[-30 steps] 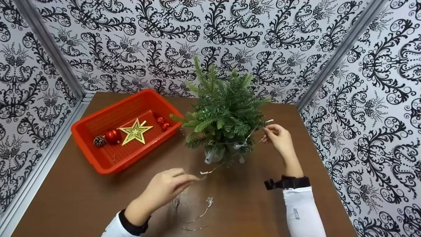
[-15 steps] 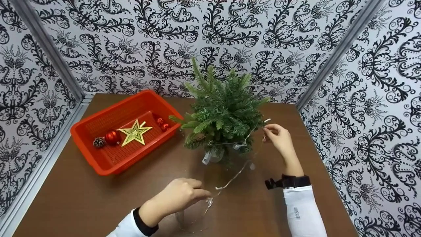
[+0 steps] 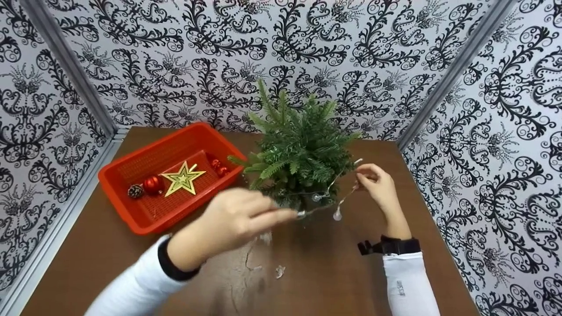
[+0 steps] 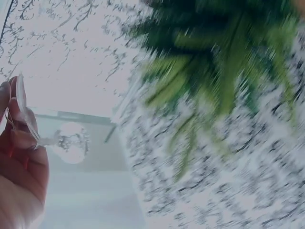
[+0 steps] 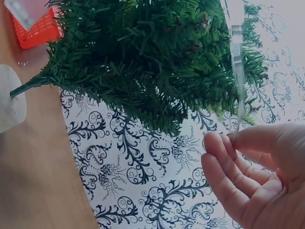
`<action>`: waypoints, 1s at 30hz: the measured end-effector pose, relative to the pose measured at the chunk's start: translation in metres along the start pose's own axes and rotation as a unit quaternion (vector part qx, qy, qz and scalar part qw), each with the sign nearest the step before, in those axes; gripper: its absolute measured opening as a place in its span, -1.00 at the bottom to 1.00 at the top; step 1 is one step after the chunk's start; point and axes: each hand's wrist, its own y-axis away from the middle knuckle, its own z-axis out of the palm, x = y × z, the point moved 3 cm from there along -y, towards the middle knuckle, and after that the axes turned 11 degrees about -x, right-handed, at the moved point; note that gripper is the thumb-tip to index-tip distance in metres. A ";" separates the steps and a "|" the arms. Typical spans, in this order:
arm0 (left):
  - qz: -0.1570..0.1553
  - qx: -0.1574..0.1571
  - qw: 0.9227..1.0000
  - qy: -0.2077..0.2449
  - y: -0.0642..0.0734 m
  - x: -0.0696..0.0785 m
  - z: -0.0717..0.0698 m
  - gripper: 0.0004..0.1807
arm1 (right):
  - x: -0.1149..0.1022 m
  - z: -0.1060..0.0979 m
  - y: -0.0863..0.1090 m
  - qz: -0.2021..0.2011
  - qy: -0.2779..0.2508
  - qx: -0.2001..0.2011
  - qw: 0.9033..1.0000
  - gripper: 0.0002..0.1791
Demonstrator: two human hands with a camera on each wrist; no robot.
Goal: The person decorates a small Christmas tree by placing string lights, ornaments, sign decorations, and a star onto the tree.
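Note:
A small artificial Christmas tree (image 3: 303, 145) stands upright at the middle of the table, a thin string of lights (image 3: 318, 197) running across its lower front. My left hand (image 3: 239, 219), blurred, is in front of the tree's lower left side and pinches the light string. In the left wrist view a clear round bulb (image 4: 71, 142) sticks out beside those fingers. At the tree's right side my right hand (image 3: 380, 188) pinches the string between thumb and fingers. The right wrist view shows that hand (image 5: 248, 176) just beside the branches, with the pale tree base (image 5: 9, 100) at left.
A red plastic basket (image 3: 131, 221) at the left holds a gold star (image 3: 182, 179), a red ball (image 3: 153, 184), a pine cone (image 3: 135, 190) and small red ornaments (image 3: 219, 167). More of the string, with a clear star-shaped light (image 3: 280, 271), lies at the table's front. Patterned walls (image 3: 307, 44) enclose the table.
My left hand first moved down and right to the string near the table's front, then rose toward the tree with the string. My right hand has stayed almost in place.

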 end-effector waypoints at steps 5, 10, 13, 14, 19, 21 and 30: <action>-0.011 0.037 0.999 -0.001 -0.029 -0.027 -0.015 -0.88 | -0.003 -0.002 0.004 -0.016 0.011 -0.002 1.000 -0.72; -0.048 0.056 0.997 0.007 -0.044 -0.049 -0.022 -0.90 | -0.005 -0.004 0.007 -0.019 0.082 -0.002 0.996 -0.73; -0.067 0.063 0.996 -0.001 -0.050 -0.060 -0.023 -0.88 | -0.005 -0.005 0.008 -0.027 0.112 -0.009 0.993 -0.73; -0.071 0.065 0.995 -0.006 -0.051 -0.063 -0.023 -0.87 | -0.005 -0.005 0.008 -0.030 0.111 -0.012 0.993 -0.72; -0.092 0.060 0.994 -0.031 -0.058 -0.084 -0.022 -0.76 | -0.008 -0.008 0.006 -0.037 0.100 0.005 0.994 -0.69; -0.100 0.056 0.993 -0.038 -0.060 -0.092 -0.022 -0.73 | -0.010 -0.009 0.005 -0.042 0.108 0.025 0.993 -0.72; -0.128 0.042 0.991 -0.013 -0.066 -0.122 -0.027 -0.83 | -0.020 -0.011 0.004 -0.060 0.089 0.032 0.994 -0.73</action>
